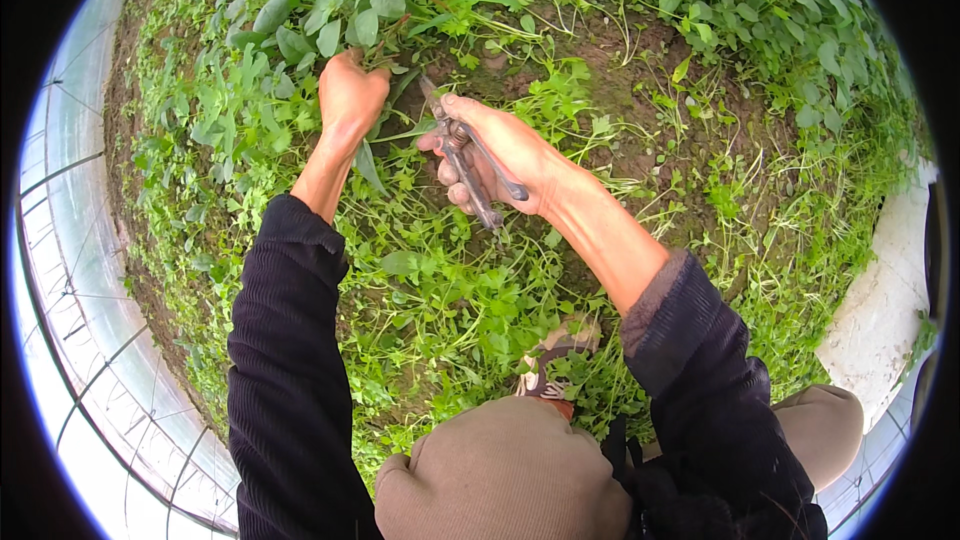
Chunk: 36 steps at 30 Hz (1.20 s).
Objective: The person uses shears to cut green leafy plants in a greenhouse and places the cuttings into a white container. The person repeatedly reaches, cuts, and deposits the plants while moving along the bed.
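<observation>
My left hand is closed around the stems at the base of a broad-leaved green plant, whose leaves spread above the fist. Close by on the right, my right hand holds a pair of worn pruning shears. A coil spring shows between their two handles, which lie apart across the palm. The blades point up and left towards the plant's stems, a short way from my left fist. Whether the blade tips touch any stem I cannot tell.
Low leafy plants cover the soil around me. Taller broad-leaved plants stand at the upper right. A whitish board or sheet lies at the right. Plastic film with thin ribs curves along the left. My shoe rests among the greens.
</observation>
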Tool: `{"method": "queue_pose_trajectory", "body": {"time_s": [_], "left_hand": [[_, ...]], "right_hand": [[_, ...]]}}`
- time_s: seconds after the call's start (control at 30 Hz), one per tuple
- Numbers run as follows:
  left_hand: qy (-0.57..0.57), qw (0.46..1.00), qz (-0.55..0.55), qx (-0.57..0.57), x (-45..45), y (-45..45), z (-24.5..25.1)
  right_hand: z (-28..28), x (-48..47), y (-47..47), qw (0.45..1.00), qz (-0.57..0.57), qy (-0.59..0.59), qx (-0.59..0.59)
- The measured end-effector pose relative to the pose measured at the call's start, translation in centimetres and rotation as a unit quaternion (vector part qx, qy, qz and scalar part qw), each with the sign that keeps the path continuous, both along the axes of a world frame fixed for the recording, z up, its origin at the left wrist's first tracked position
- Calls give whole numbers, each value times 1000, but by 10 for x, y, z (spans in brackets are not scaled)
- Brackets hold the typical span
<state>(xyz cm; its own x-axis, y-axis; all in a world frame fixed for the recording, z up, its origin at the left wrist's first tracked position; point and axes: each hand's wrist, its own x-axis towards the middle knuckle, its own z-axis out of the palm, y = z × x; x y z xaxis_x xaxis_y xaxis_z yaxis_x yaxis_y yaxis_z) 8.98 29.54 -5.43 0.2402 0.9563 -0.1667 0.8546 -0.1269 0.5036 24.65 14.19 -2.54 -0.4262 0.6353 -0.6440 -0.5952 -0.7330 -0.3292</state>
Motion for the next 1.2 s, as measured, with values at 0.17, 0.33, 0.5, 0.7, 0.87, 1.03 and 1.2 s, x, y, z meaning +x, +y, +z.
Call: {"method": "queue_pose_trajectory", "body": {"time_s": [0.17, 0.33, 0.5, 0.7, 0.87, 1.03, 1.2], "left_hand": [[-128, 988, 71, -43, -8, -12, 14], [-198, 977, 70, -47, -12, -33, 52], [-224, 966, 50, -121, -5, -49, 74], [-289, 947, 14, -136, 32, -32, 53], [-335, 937, 53, -80, 46, -21, 42], [-400, 905, 108, -90, 21, -25, 55], [-431, 889, 109, -108, 10, -31, 63]], "right_hand": [[4, 10, -5, 999, -33, 22, 12], [0, 17, 4, 996, -73, 48, 1], [-10, 21, 18, 994, -83, 77, -12], [-11, 24, 26, 990, -104, 98, -18], [-3, 25, 27, 993, -100, 54, -29], [4, 31, 13, 994, -98, 26, 38], [2, 38, 20, 995, -82, 59, 9]]}}
